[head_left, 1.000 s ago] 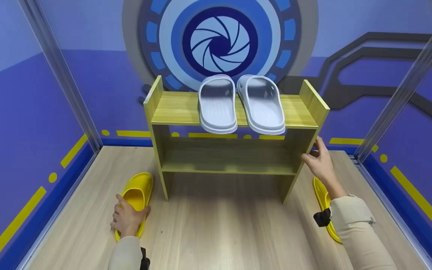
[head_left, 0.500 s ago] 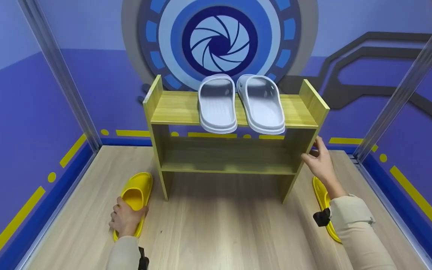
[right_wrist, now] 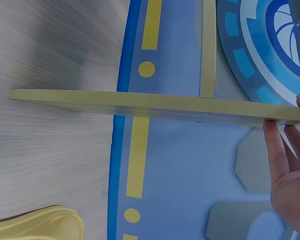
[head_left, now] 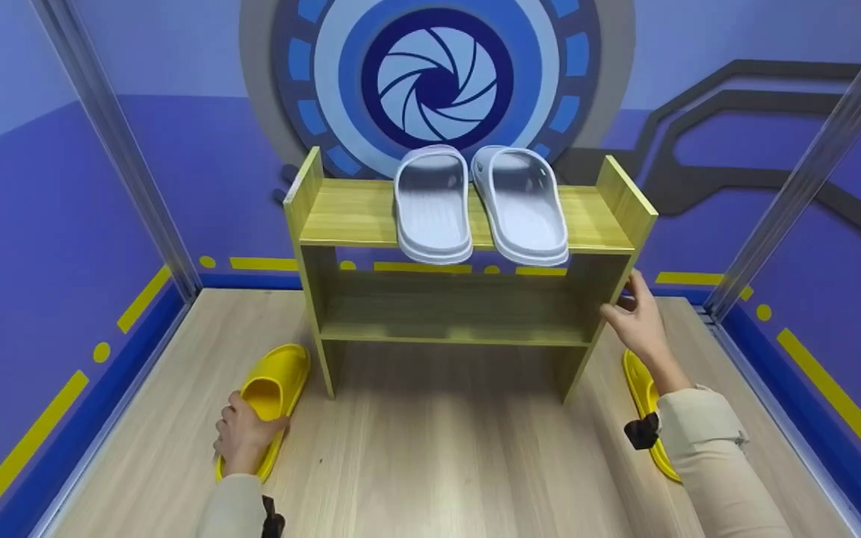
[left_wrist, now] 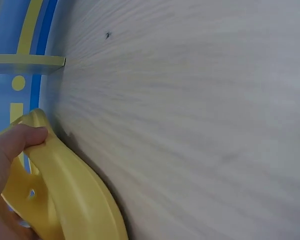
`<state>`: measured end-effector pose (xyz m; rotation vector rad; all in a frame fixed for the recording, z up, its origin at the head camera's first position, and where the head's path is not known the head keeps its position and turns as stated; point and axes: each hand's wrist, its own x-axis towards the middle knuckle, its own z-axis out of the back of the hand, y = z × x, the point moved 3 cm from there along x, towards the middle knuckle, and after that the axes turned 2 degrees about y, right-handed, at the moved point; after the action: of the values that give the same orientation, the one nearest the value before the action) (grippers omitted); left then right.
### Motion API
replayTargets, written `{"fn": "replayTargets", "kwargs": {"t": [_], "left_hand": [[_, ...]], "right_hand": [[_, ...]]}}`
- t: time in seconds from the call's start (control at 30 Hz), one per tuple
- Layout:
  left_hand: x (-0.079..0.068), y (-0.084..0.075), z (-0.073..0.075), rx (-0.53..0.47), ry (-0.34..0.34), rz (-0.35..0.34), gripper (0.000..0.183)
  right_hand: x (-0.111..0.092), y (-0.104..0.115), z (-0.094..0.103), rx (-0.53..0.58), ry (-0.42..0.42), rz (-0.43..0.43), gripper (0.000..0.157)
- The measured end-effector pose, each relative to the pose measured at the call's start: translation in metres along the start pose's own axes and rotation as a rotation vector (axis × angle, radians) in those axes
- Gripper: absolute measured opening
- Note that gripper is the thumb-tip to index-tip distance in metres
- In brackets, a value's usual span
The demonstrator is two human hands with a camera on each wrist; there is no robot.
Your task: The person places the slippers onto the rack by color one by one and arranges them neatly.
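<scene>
A yellow slip-on clog (head_left: 288,366) lies on the wooden floor at the left, its toe pointing toward the back. My left hand (head_left: 244,437) grips it across the opening, thumb on its right side. In the left wrist view, that thumb (left_wrist: 35,135) presses the rim of the clog (left_wrist: 80,195). At the right, my right hand (head_left: 640,325) pinches the side panel of a wooden shoe rack (head_left: 348,213) between thumb and fingers. The right wrist view shows this panel (right_wrist: 140,102) with fingers (right_wrist: 275,150) on its outer face. My right forearm partly hides a second yellow clog (head_left: 636,377).
Two pale grey clogs, one left (head_left: 434,217) and one right (head_left: 528,213), sit side by side on the rack's top board, heels jutting past its front edge. Blue-purple walls and metal posts (head_left: 113,142) enclose the wooden floor (head_left: 430,463).
My left hand has shifted slightly left and turned the yellow clog, so that its heel moves left and its toe slants more to the right. My right hand stays on the rack.
</scene>
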<state>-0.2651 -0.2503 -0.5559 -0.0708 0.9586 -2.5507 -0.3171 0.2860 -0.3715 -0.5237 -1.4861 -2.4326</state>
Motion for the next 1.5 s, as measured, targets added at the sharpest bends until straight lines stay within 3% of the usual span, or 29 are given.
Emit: {"fn": "replayTargets", "kwargs": {"t": [0.37, 0.67, 0.87, 1.2, 1.5], "left_hand": [[0.002, 0.006, 0.023, 0.008, 0.161, -0.108, 0.097], [0.0, 0.014, 0.038, 0.06, 0.247, -0.212, 0.096], [-0.002, 0.016, 0.048, 0.095, 0.309, -0.246, 0.097], [-0.01, 0.009, 0.059, 0.1, 0.402, -0.307, 0.093], [-0.016, -0.006, 0.059, 0.107, 0.419, -0.363, 0.089]], "right_hand": [[0.001, 0.001, 0.001, 0.005, 0.007, -0.003, 0.058], [0.001, 0.0, 0.001, 0.009, -0.001, 0.002, 0.058], [0.001, 0.0, 0.0, 0.023, 0.004, 0.003, 0.058], [0.001, 0.0, 0.0, 0.037, 0.002, 0.03, 0.057], [0.0, 0.0, 0.0, 0.019, 0.004, -0.002, 0.058]]}}
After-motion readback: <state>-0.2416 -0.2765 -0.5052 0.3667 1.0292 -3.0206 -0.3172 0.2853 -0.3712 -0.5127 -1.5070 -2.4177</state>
